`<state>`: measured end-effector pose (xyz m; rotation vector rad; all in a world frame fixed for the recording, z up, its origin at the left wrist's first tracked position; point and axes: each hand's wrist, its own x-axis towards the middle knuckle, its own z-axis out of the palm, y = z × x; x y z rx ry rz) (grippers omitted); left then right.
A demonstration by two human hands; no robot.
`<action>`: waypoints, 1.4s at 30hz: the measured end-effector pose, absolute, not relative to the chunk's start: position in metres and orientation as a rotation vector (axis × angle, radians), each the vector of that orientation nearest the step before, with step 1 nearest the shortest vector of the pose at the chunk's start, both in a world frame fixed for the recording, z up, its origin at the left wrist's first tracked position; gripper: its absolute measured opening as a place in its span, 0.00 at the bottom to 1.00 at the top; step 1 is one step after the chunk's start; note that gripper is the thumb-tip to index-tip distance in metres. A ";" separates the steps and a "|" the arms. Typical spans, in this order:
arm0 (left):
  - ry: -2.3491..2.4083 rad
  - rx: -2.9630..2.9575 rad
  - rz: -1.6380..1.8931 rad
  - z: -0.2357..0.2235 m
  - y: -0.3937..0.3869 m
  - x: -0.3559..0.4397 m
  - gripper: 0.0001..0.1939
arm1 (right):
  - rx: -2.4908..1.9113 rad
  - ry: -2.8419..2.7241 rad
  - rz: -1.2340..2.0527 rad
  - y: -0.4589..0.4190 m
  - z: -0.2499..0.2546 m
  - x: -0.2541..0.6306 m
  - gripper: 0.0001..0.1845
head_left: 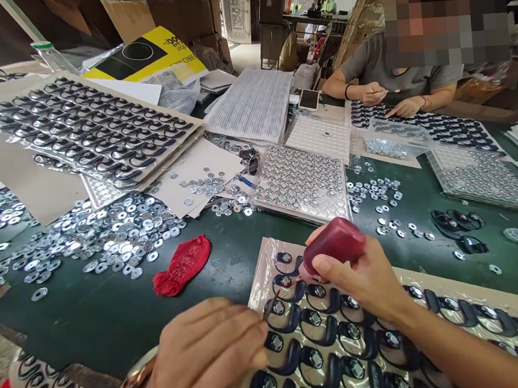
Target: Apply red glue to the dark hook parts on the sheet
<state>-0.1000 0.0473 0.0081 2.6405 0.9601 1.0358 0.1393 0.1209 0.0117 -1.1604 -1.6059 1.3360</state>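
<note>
My right hand (366, 278) grips a small dark red squeeze bottle (333, 243), tipped down to the left, its nozzle close to a black hook-shaped part (285, 262) on a plastic-wrapped board (425, 283). The board carries several rows of these black parts with metal centres. My left hand (208, 354) is closed, fingers pinched together at the board's left edge near another black part (274, 311); what it pinches is too small to name. A watch sits on that wrist.
Loose metal washers (111, 234) lie spread over the green table (94, 312). A red cloth (182, 265) lies beside them. A tray of round metal pieces (305, 182) stands in the middle. Another board of black parts (81, 129) is at left. A person (393, 84) works across the table.
</note>
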 end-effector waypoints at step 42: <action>1.097 2.826 1.059 -0.009 0.020 -0.096 0.12 | -1.106 -1.565 1.322 0.092 -0.041 0.122 0.09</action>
